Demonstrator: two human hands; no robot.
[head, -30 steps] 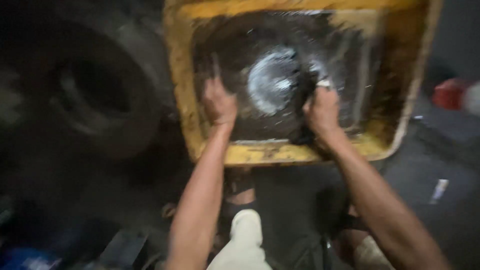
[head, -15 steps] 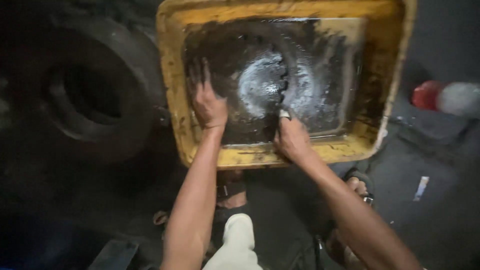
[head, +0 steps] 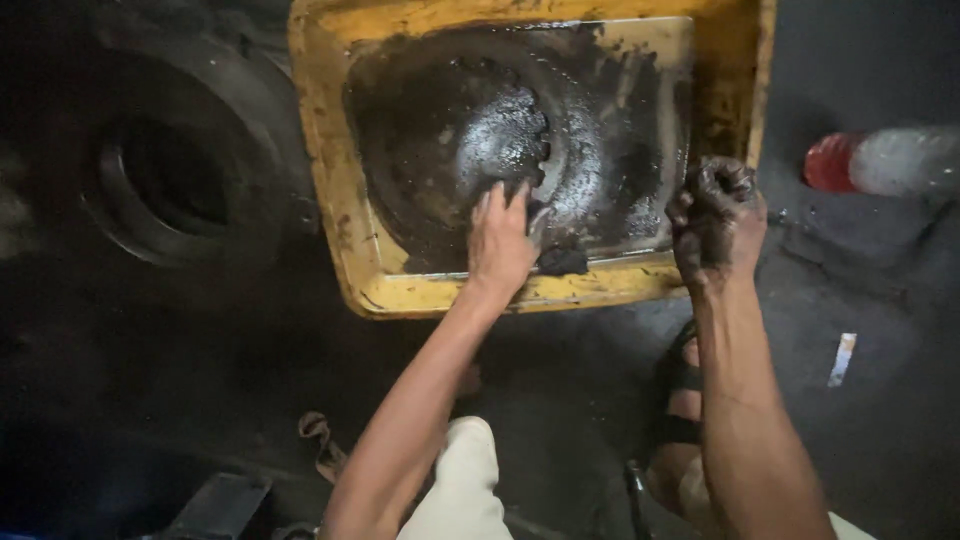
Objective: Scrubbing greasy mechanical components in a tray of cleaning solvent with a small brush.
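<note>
Near the front edge of the dirty yellow plastic tub (head: 340, 200), the left hand (head: 503, 243) now lies flat with fingers spread on the round black greasy metal part (head: 480, 130), further right than before. Off to the tub's right front corner, the right hand (head: 716, 220) has lifted out, black with grease, fingers curled together on nothing I can see.

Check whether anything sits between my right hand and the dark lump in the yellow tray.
Nothing visible blocks it. The right hand, curled and grimy, hovers by the yellow tray rim; the dark lump lies just inside that rim, beside the left hand.
</note>
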